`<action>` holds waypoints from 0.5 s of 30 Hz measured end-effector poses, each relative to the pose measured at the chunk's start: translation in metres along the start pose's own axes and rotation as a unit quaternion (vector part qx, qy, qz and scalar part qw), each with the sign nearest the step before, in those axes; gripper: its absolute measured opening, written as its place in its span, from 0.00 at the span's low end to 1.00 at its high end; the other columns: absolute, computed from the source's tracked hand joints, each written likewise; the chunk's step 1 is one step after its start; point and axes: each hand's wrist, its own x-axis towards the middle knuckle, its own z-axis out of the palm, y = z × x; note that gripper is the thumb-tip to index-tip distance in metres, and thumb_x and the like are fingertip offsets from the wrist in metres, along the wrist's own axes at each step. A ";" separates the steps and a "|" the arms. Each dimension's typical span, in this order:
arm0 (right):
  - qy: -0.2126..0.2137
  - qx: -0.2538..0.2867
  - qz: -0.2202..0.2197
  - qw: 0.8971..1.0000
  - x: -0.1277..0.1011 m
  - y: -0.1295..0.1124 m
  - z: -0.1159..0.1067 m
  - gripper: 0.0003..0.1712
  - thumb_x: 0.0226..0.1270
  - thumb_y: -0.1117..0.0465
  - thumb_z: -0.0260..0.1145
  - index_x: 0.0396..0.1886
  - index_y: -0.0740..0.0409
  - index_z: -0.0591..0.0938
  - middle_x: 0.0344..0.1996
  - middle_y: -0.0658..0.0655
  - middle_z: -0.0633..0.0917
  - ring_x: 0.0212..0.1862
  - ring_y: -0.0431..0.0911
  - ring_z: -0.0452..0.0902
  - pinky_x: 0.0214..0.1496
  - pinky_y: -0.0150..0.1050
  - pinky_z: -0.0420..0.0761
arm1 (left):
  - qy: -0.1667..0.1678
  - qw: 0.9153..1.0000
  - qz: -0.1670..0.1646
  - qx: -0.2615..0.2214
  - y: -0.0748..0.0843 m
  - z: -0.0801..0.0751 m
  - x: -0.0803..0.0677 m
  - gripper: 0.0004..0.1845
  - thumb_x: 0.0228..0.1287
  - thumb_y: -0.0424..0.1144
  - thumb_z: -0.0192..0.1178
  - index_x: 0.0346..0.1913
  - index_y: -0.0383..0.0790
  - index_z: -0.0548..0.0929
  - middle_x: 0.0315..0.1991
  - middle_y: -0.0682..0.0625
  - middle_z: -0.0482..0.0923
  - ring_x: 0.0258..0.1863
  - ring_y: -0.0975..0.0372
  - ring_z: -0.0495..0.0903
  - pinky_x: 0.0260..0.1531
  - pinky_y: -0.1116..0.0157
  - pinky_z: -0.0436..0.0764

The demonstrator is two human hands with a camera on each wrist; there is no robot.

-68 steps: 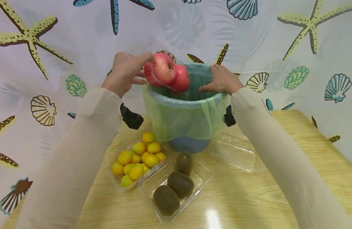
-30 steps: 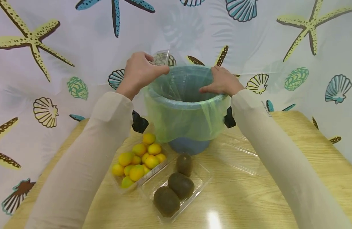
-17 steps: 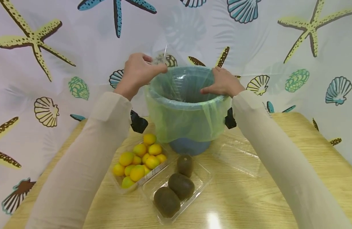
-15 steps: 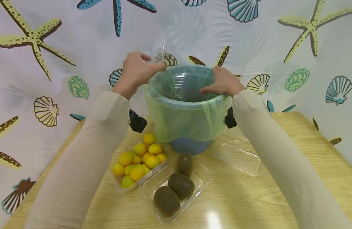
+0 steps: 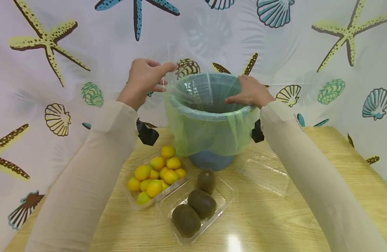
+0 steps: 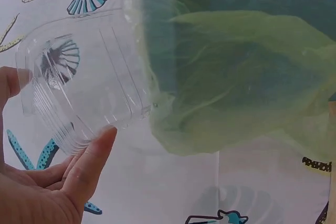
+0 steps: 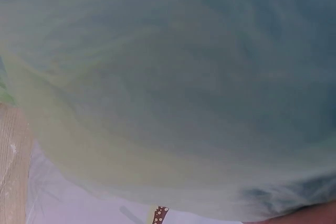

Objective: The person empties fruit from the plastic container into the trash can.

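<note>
A blue bin [image 5: 209, 159] lined with a green bag [image 5: 209, 129] stands on the wooden table. At the bin's left rim my left hand [image 5: 166, 77] pinches an empty clear plastic container [image 5: 184, 68], tilted above the rim. In the left wrist view the clear plastic container [image 6: 84, 93] rests against my fingertips [image 6: 97, 150], beside the green bag [image 6: 236, 77]. My right hand [image 5: 242, 90] grips the bin's right rim, thumb over the inner side. The right wrist view shows only the bag-covered bin wall [image 7: 168, 77] close up.
In front of the bin sit a clear tray of small yellow-orange fruits [image 5: 155, 173] and a clear tray with three kiwis [image 5: 196, 206]. An empty clear tray [image 5: 265, 168] lies to the right. A sea-patterned curtain [image 5: 306, 42] hangs close behind the table [image 5: 306, 217].
The red apples that were tipping out of the container are gone from sight. My left hand has drawn the empty container a little left off the bin's mouth. My right hand stays on the rim.
</note>
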 end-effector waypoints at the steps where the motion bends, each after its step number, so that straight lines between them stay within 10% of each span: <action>1: 0.000 0.001 0.001 1.000 0.000 0.001 0.000 0.54 0.65 0.42 0.60 0.75 0.67 0.43 0.75 0.67 0.46 0.76 0.60 0.39 0.75 0.55 0.48 | 0.000 1.000 -0.003 -0.013 -0.002 -0.001 0.001 0.35 0.59 0.58 0.61 0.62 0.36 0.70 0.60 0.43 0.69 0.46 0.59 0.79 0.40 0.71 0.83; 15: 0.003 0.005 0.004 1.000 0.001 0.002 0.001 0.55 0.64 0.42 0.61 0.75 0.66 0.43 0.75 0.67 0.45 0.76 0.61 0.40 0.74 0.57 0.50 | 0.011 0.987 -0.044 -0.152 -0.020 -0.016 0.006 0.35 0.58 0.59 0.61 0.59 0.36 0.69 0.44 0.49 0.72 0.28 0.64 0.79 0.28 0.74 0.82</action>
